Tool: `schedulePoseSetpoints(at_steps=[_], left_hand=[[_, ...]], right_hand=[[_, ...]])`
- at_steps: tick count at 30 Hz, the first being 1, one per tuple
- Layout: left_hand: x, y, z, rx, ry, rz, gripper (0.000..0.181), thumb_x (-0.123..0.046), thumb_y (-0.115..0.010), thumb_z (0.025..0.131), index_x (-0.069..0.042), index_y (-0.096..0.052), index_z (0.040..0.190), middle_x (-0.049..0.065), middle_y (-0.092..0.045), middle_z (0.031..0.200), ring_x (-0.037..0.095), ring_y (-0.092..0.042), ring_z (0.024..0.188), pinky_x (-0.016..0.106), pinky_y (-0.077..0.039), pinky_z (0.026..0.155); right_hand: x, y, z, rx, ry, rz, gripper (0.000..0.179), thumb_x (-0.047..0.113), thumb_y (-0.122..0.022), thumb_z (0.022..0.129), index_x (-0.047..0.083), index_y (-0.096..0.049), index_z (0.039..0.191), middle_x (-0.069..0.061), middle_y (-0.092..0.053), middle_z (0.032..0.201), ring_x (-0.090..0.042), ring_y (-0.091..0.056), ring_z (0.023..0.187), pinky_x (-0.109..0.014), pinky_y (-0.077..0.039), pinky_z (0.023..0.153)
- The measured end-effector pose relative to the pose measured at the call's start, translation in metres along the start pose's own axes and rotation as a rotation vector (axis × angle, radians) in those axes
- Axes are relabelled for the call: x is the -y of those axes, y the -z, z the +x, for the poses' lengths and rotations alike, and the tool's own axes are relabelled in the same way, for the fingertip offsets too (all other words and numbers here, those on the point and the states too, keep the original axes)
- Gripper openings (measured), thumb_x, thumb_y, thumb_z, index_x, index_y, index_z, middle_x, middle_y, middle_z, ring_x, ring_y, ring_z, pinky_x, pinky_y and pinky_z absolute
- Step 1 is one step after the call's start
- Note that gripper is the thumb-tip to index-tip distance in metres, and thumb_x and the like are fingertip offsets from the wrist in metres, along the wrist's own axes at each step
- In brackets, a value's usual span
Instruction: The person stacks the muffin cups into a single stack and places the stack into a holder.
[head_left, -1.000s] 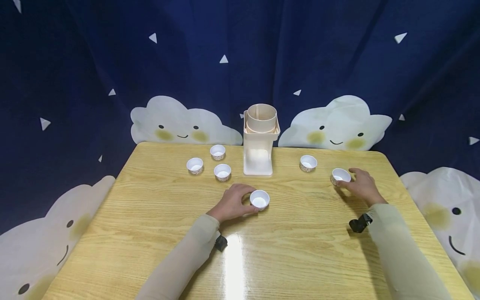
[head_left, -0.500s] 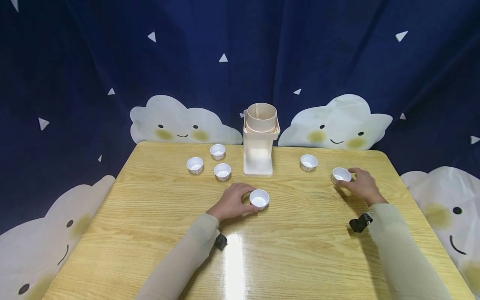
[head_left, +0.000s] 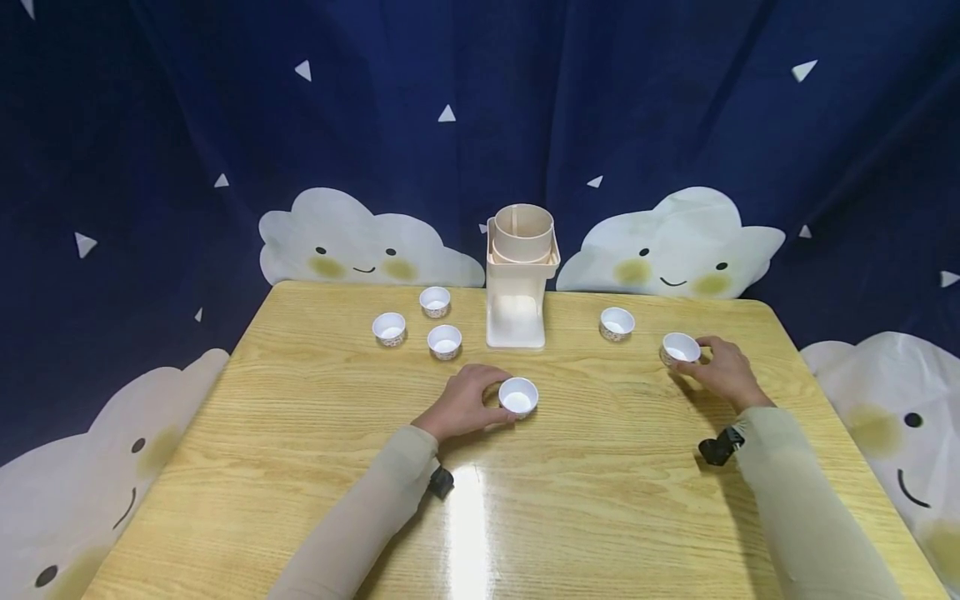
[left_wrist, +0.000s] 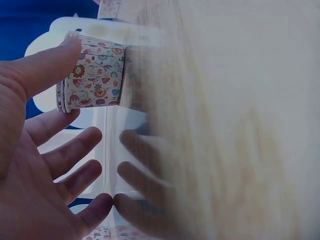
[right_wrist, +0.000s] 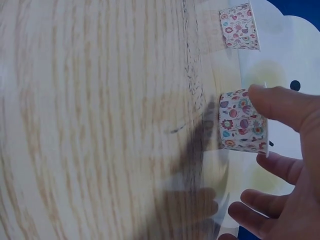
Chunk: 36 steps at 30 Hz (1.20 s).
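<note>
My left hand (head_left: 467,406) pinches a small paper baking cup (head_left: 518,397) by its rim between thumb and index finger, near the middle of the table. In the left wrist view this flower-printed cup (left_wrist: 97,75) shows a doubled rim; the other fingers are spread below it. Over on the right, my right hand (head_left: 722,367) has thumb and index finger at the rim of another paper baking cup (head_left: 680,347). The right wrist view shows that cup (right_wrist: 243,122) upright on the wood, its print of flowers turned to the camera. Both cups look white inside.
A cream plastic stand with a round tube (head_left: 522,242) on top is at the back middle. Left of it sit three more baking cups, one of them (head_left: 445,342) nearest the stand's foot. Another cup (head_left: 617,323) stands to its right. Behind the wooden table (head_left: 600,500) hangs a blue curtain.
</note>
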<state>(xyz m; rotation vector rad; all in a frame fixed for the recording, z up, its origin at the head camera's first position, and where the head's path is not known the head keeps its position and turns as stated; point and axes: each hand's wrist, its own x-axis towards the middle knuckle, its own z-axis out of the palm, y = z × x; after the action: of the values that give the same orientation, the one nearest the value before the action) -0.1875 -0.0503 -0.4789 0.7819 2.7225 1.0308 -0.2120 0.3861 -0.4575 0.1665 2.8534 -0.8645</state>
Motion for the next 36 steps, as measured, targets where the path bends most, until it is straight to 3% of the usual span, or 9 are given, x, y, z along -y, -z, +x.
schedulePoseSetpoints(at_steps=[11, 18, 25, 36], left_hand=[[0.0008, -0.0001, 0.0003, 0.007, 0.004, -0.003, 0.053, -0.038, -0.081, 0.079, -0.021, -0.065, 0.127, 0.004, -0.065, 0.133, 0.030, -0.049, 0.132, 0.057, -0.037, 0.108], [0.0000, 0.0004, -0.0005, 0.012, 0.005, -0.009, 0.053, -0.038, -0.081, 0.079, -0.020, -0.065, 0.127, 0.004, -0.064, 0.134, 0.029, -0.049, 0.132, 0.057, -0.037, 0.108], [-0.0002, 0.0001, -0.0002, 0.012, 0.004, -0.004, 0.052, -0.038, -0.081, 0.080, -0.021, -0.065, 0.126, 0.003, -0.065, 0.133, 0.028, -0.050, 0.131, 0.057, -0.038, 0.108], [-0.0011, 0.0010, -0.0003, 0.006, -0.012, 0.007, 0.052, -0.040, -0.081, 0.079, -0.021, -0.066, 0.125, 0.002, -0.065, 0.132, 0.027, -0.050, 0.130, 0.056, -0.038, 0.106]], right_hand=[[0.0007, -0.0002, 0.0017, -0.017, -0.003, -0.021, 0.088, 0.051, -0.065, 0.091, -0.012, -0.033, 0.144, -0.041, -0.032, 0.146, -0.058, -0.031, 0.133, -0.070, -0.033, 0.102], [0.0014, 0.0024, 0.0030, 0.001, -0.037, -0.047, 0.097, 0.057, -0.064, 0.089, -0.005, -0.024, 0.153, -0.042, -0.021, 0.152, -0.062, -0.021, 0.136, -0.077, -0.029, 0.098], [0.0038, 0.0033, 0.0049, 0.000, -0.046, -0.078, 0.093, 0.062, -0.062, 0.088, -0.001, -0.031, 0.151, -0.041, -0.023, 0.151, -0.062, -0.024, 0.133, -0.077, -0.030, 0.089], [0.0046, 0.0032, 0.0052, -0.023, -0.020, -0.074, 0.088, 0.057, -0.065, 0.088, -0.005, -0.037, 0.144, -0.040, -0.028, 0.148, -0.058, -0.029, 0.131, -0.072, -0.034, 0.090]])
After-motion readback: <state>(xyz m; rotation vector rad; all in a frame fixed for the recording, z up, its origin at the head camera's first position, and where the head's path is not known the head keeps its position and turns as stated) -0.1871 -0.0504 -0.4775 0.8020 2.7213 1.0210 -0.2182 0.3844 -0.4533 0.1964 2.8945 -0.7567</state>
